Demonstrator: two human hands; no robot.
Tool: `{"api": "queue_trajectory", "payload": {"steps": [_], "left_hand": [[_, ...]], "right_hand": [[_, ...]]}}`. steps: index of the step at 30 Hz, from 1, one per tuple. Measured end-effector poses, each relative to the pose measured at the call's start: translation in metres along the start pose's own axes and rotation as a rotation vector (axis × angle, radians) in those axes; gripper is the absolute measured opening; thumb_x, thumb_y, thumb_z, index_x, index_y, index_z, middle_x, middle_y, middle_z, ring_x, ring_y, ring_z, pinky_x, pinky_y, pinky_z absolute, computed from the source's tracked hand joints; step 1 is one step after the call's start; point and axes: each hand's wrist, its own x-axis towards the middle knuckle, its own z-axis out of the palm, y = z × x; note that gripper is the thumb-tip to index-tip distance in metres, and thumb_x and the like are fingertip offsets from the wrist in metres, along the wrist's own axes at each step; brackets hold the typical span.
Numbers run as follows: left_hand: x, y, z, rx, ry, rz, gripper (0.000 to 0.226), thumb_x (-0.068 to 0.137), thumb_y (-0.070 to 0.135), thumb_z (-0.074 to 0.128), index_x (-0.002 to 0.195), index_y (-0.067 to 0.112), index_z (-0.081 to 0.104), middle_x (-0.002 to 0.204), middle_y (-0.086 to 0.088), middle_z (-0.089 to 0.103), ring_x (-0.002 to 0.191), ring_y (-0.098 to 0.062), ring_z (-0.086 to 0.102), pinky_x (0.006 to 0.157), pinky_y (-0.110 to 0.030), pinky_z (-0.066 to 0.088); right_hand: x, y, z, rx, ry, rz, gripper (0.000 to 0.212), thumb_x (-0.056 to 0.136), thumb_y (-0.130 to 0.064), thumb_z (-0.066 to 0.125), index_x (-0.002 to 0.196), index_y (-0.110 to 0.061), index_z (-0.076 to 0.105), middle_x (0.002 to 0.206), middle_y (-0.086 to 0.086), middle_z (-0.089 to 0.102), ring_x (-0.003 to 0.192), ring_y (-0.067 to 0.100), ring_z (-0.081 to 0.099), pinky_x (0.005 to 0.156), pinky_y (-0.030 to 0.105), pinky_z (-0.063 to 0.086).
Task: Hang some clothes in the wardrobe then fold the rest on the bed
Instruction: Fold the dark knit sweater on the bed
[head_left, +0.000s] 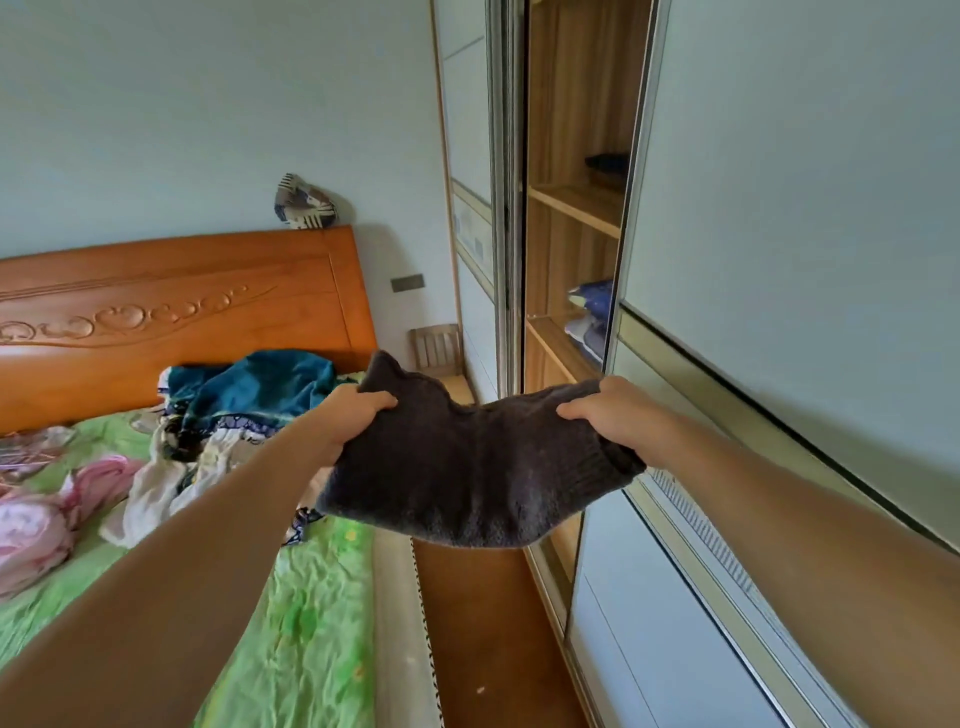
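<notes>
A folded dark grey knitted garment (467, 467) hangs in the air between my two hands, over the gap beside the bed. My left hand (358, 415) grips its left edge with the fingers curled over the top. My right hand (618, 415) grips its right edge the same way. The wardrobe (571, 208) stands just beyond, its sliding door pushed aside and wooden shelves showing. On the bed (311, 623), with its green sheet, lies a heap of clothes (228, 415): teal, white and patterned pieces.
Pink garments (31, 525) lie at the bed's left. The orange wooden headboard (182, 301) carries a patterned bag (304, 202) on top. A small wooden stool (436, 348) stands in the corner. Folded blue items (592, 312) sit on a wardrobe shelf. Brown floor (483, 623) runs between bed and wardrobe.
</notes>
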Motion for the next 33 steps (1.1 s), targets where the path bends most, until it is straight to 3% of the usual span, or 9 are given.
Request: {"api": "queue_trajectory", "payload": {"steps": [6, 9, 12, 15, 18, 20, 26, 31, 33], "left_hand": [[0.085, 0.052, -0.003, 0.076, 0.013, 0.036, 0.024, 0.093, 0.019, 0.065, 0.110, 0.002, 0.063, 0.081, -0.014, 0.072, 0.061, -0.024, 0.071, 0.049, -0.027, 0.054], [0.110, 0.066, -0.004, 0.112, 0.021, 0.051, 0.034, 0.090, 0.023, 0.068, 0.115, 0.000, 0.061, 0.091, -0.017, 0.073, 0.076, -0.031, 0.072, 0.060, -0.033, 0.058], [0.132, 0.085, -0.005, 0.128, 0.011, 0.065, 0.043, 0.089, 0.028, 0.070, 0.120, 0.000, 0.059, 0.097, -0.018, 0.072, 0.082, -0.034, 0.073, 0.063, -0.036, 0.058], [0.158, 0.111, -0.004, 0.164, 0.000, 0.082, 0.043, 0.090, 0.028, 0.069, 0.122, 0.001, 0.058, 0.099, -0.018, 0.071, 0.084, -0.034, 0.071, 0.066, -0.038, 0.058], [0.204, 0.145, -0.002, 0.189, -0.025, 0.140, 0.046, 0.088, 0.031, 0.070, 0.121, 0.002, 0.059, 0.101, -0.018, 0.070, 0.086, -0.034, 0.070, 0.080, -0.044, 0.059], [0.239, 0.171, 0.000, 0.197, -0.036, 0.183, 0.042, 0.089, 0.030, 0.069, 0.119, 0.002, 0.059, 0.097, -0.017, 0.069, 0.084, -0.033, 0.069, 0.078, -0.040, 0.057], [0.360, 0.245, 0.001, 0.250, -0.103, 0.256, 0.045, 0.088, 0.032, 0.069, 0.122, 0.005, 0.057, 0.104, -0.017, 0.069, 0.090, -0.035, 0.070, 0.087, -0.046, 0.057], [0.427, 0.315, 0.011, 0.311, -0.169, 0.322, 0.043, 0.090, 0.034, 0.066, 0.123, 0.007, 0.057, 0.101, -0.015, 0.067, 0.089, -0.032, 0.068, 0.081, -0.039, 0.053], [0.442, 0.338, 0.023, 0.318, -0.214, 0.347, 0.047, 0.091, 0.036, 0.066, 0.127, 0.007, 0.056, 0.101, -0.014, 0.067, 0.089, -0.030, 0.067, 0.079, -0.039, 0.052]], "right_hand": [[0.080, -0.047, -0.009, -0.129, 0.077, -0.050, 0.039, 0.093, -0.036, 0.068, 0.122, -0.013, 0.054, 0.113, 0.003, 0.056, 0.102, 0.024, 0.055, 0.084, 0.036, 0.044], [0.107, -0.059, -0.009, -0.236, 0.112, -0.098, 0.044, 0.090, -0.040, 0.067, 0.122, -0.011, 0.058, 0.115, 0.008, 0.062, 0.100, 0.025, 0.061, 0.080, 0.038, 0.050], [0.127, -0.072, -0.013, -0.301, 0.144, -0.144, 0.032, 0.094, -0.035, 0.065, 0.111, -0.010, 0.056, 0.111, 0.009, 0.062, 0.098, 0.027, 0.061, 0.071, 0.035, 0.044], [0.151, -0.090, -0.022, -0.313, 0.190, -0.156, 0.025, 0.094, -0.032, 0.063, 0.102, -0.009, 0.055, 0.107, 0.008, 0.062, 0.101, 0.029, 0.062, 0.073, 0.035, 0.045], [0.193, -0.117, -0.031, -0.330, 0.247, -0.154, 0.026, 0.092, -0.031, 0.063, 0.108, -0.011, 0.061, 0.100, 0.009, 0.065, 0.092, 0.028, 0.064, 0.077, 0.038, 0.054], [0.225, -0.136, -0.035, -0.343, 0.301, -0.155, 0.025, 0.093, -0.030, 0.062, 0.110, -0.012, 0.060, 0.100, 0.008, 0.064, 0.088, 0.025, 0.062, 0.081, 0.038, 0.054], [0.332, -0.189, -0.046, -0.285, 0.401, -0.129, 0.021, 0.088, -0.022, 0.066, 0.104, -0.009, 0.059, 0.097, 0.010, 0.064, 0.086, 0.028, 0.062, 0.074, 0.037, 0.050], [0.387, -0.235, -0.077, -0.283, 0.493, -0.091, 0.015, 0.087, -0.019, 0.070, 0.088, -0.013, 0.056, 0.089, 0.005, 0.058, 0.076, 0.018, 0.055, 0.064, 0.030, 0.045], [0.398, -0.242, -0.095, -0.305, 0.547, -0.046, 0.016, 0.086, -0.024, 0.070, 0.091, -0.013, 0.059, 0.093, 0.006, 0.060, 0.082, 0.022, 0.058, 0.076, 0.034, 0.052]]}}
